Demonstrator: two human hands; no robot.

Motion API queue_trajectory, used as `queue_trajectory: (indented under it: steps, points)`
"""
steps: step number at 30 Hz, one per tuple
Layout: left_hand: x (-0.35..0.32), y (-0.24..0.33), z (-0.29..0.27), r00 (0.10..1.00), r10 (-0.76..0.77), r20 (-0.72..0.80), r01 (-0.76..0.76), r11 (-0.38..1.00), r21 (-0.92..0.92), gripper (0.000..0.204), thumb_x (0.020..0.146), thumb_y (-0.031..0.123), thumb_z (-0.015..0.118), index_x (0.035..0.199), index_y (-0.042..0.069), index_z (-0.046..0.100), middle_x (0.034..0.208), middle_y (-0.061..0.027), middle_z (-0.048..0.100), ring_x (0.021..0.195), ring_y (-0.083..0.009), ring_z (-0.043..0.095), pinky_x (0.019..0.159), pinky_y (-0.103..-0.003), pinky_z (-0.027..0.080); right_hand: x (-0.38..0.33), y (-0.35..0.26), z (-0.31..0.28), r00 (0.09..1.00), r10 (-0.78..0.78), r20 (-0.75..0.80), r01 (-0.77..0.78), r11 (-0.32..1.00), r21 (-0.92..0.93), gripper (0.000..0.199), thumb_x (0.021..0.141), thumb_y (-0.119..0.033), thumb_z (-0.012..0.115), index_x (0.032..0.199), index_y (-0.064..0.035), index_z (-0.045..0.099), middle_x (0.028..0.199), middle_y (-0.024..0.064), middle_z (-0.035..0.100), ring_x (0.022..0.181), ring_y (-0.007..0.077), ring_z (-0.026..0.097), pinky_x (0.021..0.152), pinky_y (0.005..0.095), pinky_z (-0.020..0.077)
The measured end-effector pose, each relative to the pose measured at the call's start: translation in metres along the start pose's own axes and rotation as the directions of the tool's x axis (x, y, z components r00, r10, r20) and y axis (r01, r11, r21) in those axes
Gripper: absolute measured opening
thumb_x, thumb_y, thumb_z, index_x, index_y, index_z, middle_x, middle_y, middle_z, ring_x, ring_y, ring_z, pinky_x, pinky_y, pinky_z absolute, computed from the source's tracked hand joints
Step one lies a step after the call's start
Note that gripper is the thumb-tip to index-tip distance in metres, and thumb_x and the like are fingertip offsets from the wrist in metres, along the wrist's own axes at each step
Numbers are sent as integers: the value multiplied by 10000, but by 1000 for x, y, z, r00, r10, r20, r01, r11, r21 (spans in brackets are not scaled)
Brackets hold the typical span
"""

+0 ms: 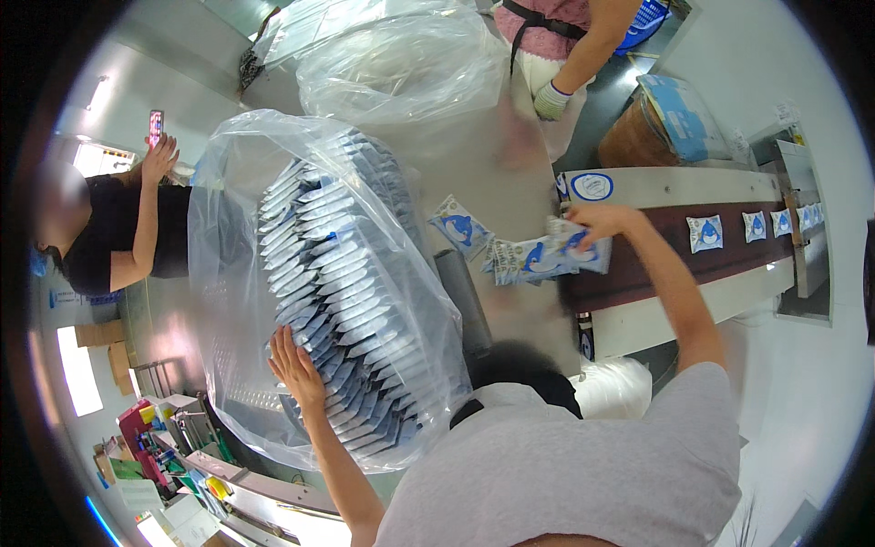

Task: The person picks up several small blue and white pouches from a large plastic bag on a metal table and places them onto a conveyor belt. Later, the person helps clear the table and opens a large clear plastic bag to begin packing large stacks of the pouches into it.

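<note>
Our left hand [297, 369] lies open on the stacked packets [346, 292] inside the clear bag [232, 365], probably so rows don't slump; our right [597, 223] curls its fingers over a packet [588, 256] at the belt's [734, 251] end.

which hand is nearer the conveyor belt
Right: the right hand holds a packet at the left end of the belt; the left hand is farther left, at bagged packets.

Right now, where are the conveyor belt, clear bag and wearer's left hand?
conveyor belt [670, 208], head view: dark top surface.
clear bag [232, 301], head view: film on its left side.
wearer's left hand [297, 369], head view: back of the hand.
</note>
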State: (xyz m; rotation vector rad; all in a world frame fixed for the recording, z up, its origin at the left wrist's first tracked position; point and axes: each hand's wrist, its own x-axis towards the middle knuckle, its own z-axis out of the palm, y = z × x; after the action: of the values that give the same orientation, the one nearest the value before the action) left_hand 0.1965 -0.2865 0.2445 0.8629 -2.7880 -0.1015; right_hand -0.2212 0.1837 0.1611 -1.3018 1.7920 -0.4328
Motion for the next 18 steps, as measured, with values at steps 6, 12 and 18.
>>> queue_trajectory:
  steps: [6, 12, 18]
  points:
    - [5, 6, 4, 1000, 5, 16, -5, 1000, -4, 453, 988, 327, 259, 1380, 141, 392, 1439, -57, 360, 1367, -284, 244, 1101, -505, 100, 93, 6, 82, 962, 269, 42, -272, 951, 145, 837, 585, -406, 804, 1205, 32, 450, 1169, 209, 526, 1089, 340, 511, 894, 377, 424]
    - [2, 14, 0, 999, -43, 19, 44, 999, -23, 446, 986, 314, 277, 1385, 151, 389, 1437, -61, 362, 1363, -269, 251, 1099, -501, 106, 66, -87, 169, 720, 552, -421, -630, 774, -62, 948, 474, -396, 835, 1215, 7, 403, 1206, 181, 437, 1208, 338, 371, 941, 488, 349]
    - [-1, 5, -8, 1000, -29, 4, 29, 1000, -4, 403, 947, 226, 423, 1330, 103, 439, 1419, -105, 378, 1353, -295, 279, 1100, -531, 133, 71, -127, 204, 699, 563, -440, -553, 817, 166, 961, 480, -325, 839, 1231, 1, 336, 1080, 191, 550, 1039, 341, 549, 895, 396, 424]
